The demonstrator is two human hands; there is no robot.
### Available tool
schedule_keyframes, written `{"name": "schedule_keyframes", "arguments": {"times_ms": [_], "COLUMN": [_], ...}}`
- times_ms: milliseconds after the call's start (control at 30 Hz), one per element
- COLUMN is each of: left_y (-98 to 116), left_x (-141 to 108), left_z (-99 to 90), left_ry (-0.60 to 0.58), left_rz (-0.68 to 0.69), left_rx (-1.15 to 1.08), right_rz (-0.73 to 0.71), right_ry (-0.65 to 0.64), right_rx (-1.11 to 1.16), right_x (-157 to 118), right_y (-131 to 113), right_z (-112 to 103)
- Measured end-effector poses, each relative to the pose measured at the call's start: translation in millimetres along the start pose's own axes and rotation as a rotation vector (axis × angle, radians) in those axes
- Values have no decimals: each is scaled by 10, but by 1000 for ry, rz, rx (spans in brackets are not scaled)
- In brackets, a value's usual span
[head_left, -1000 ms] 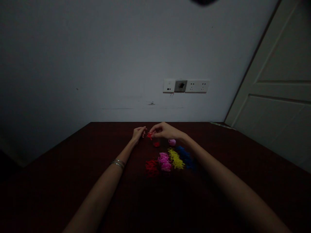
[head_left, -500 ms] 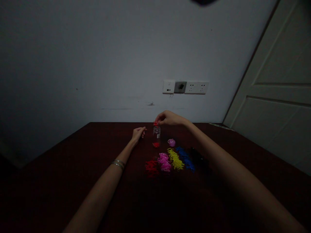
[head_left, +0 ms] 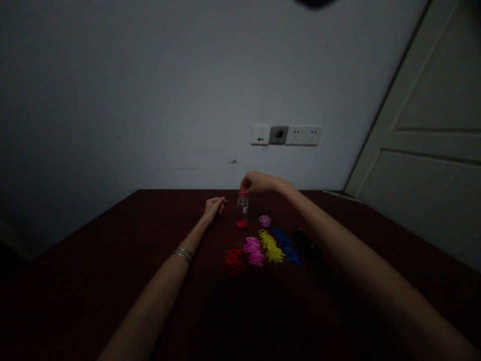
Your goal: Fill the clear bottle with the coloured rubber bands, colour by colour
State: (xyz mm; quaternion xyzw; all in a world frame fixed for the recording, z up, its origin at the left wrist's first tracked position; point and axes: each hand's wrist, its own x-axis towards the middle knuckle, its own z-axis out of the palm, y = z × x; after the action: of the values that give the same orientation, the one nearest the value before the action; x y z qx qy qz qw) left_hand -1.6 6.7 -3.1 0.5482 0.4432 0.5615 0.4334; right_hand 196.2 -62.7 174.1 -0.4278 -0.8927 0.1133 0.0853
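Note:
A clear jar [head_left: 241,213] stands upright on the dark table, with some red rubber bands [head_left: 241,224] at its bottom. Pinched over its mouth by my right hand [head_left: 257,182] are more red rubber bands [head_left: 242,194]. My left hand [head_left: 214,206] rests on the table left of the jar, fingers curled together; whether they hold anything is hidden. A pink lid [head_left: 265,220] lies right of the jar. Nearer to me are piles of red bands [head_left: 235,261], pink bands [head_left: 254,251], yellow bands [head_left: 271,246] and blue bands [head_left: 286,245].
A dark pile [head_left: 306,241], probably black bands, lies right of the blue one, partly beside my right forearm. Behind the table [head_left: 112,240] rises a white wall [head_left: 188,100] with sockets [head_left: 303,135]. A panelled door [head_left: 424,125] stands at the right.
My right hand has shifted slightly, bringing the red rubber bands down to the jar's mouth. The left hand and the piles stay where they were.

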Motion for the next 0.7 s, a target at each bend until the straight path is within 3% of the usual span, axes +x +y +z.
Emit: {"name": "schedule_keyframes", "arguments": {"times_ms": [300, 700], "left_y": [-26, -17], "left_x": [24, 14], "left_z": [-5, -1], "left_ry": [0, -4], "left_rz": [-5, 3], "left_rx": [5, 7], "right_rz": [10, -38], "right_ry": [-77, -96], "right_rx": [-147, -138], "right_x": [52, 163], "right_y": [-48, -24], "right_z": [-18, 1]}}
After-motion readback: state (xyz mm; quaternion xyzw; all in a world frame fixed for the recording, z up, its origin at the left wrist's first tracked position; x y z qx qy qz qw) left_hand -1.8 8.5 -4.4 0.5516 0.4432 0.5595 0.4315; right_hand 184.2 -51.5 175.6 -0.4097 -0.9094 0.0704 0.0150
